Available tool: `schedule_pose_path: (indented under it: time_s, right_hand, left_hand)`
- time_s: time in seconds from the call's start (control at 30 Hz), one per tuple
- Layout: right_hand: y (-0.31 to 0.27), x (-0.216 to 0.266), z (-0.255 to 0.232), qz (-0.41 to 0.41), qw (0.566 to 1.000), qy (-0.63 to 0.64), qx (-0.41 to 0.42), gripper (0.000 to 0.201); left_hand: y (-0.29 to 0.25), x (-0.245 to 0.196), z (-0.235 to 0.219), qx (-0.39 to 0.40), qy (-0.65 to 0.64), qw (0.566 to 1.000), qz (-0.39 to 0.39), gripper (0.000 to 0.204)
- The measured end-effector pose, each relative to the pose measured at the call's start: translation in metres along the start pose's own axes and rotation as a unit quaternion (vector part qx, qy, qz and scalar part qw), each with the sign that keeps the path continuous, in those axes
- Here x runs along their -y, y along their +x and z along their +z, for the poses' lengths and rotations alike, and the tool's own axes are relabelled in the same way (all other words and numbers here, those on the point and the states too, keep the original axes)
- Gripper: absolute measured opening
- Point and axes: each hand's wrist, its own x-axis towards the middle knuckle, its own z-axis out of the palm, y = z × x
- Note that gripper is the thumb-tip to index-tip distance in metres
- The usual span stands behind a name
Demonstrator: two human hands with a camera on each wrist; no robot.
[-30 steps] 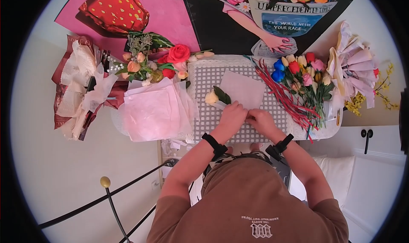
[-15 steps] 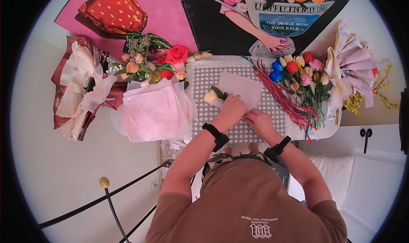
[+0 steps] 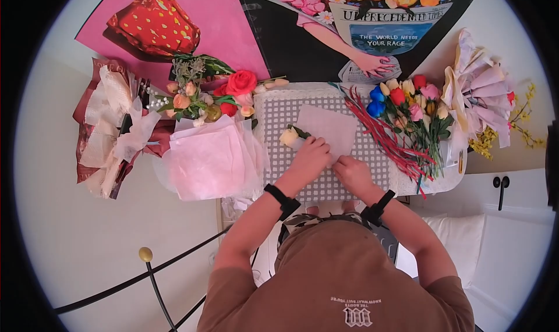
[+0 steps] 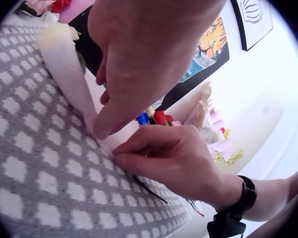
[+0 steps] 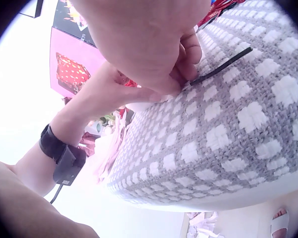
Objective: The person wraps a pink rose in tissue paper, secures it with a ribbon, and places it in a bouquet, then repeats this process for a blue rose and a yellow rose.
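Note:
A cream artificial flower [image 3: 288, 136] with a dark leaf lies at the left edge of a pale pink wrapping sheet [image 3: 331, 122], in the middle of the table. Pale paper [image 4: 69, 82] is rolled around its stem, as the left wrist view shows. My left hand [image 3: 311, 157] grips the rolled paper and the flower below the bloom. Close beside it, my right hand [image 3: 353, 175] pinches the lower end of the paper between thumb and fingers. A dark stem [image 5: 223, 67] sticks out past the right fingertips over the checked cloth. The left fingertips are partly hidden.
A stack of pink sheets [image 3: 209, 157] lies at left, below mixed flowers [image 3: 233, 87]. Red ribbons [image 3: 384, 134] and loose flowers [image 3: 416, 102] lie at right. Wrapped bouquets [image 3: 108, 134] stand at both sides. Checked cloth [image 3: 279, 178] covers the table's middle.
My hands have drawn slightly apart along the rolled paper, the left one shifting left toward the bloom and covering more of the leaf. The head view has tilted a little.

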Motion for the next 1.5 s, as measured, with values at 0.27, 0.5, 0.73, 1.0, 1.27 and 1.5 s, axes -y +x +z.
schedule_pose_path:
  time_s: [0.27,0.5,0.73,1.0,1.27,1.5]
  right_hand:
    - [0.001,0.0,0.002,0.031,0.998,0.053,0.001,0.006]
    - [0.003,-0.004,0.002,0.038,0.996,0.077,0.003,0.005]
    - [0.003,-0.013,-0.003,0.02,0.995,0.096,0.022,0.009]
    - [0.004,-0.007,-0.015,-0.044,0.997,0.059,0.003,0.015]
    - [0.005,-0.003,-0.002,-0.013,0.999,0.036,-0.019,0.013]
    - [0.006,-0.004,0.003,-0.026,0.998,0.027,-0.044,0.012]
  left_hand:
    - [-0.018,-0.005,0.008,-0.04,0.009,0.995,0.095,0.011]
    - [-0.014,-0.005,0.01,-0.058,-0.017,0.996,0.063,0.01]
    - [-0.01,-0.006,0.019,-0.034,-0.01,0.999,0.035,0.008]
    - [-0.003,0.0,0.021,0.006,-0.086,0.996,0.007,0.009]
    - [0.0,0.008,0.029,-0.032,-0.135,0.99,0.005,0.01]
    - [-0.01,-0.007,0.013,-0.017,-0.055,0.998,-0.006,0.008]
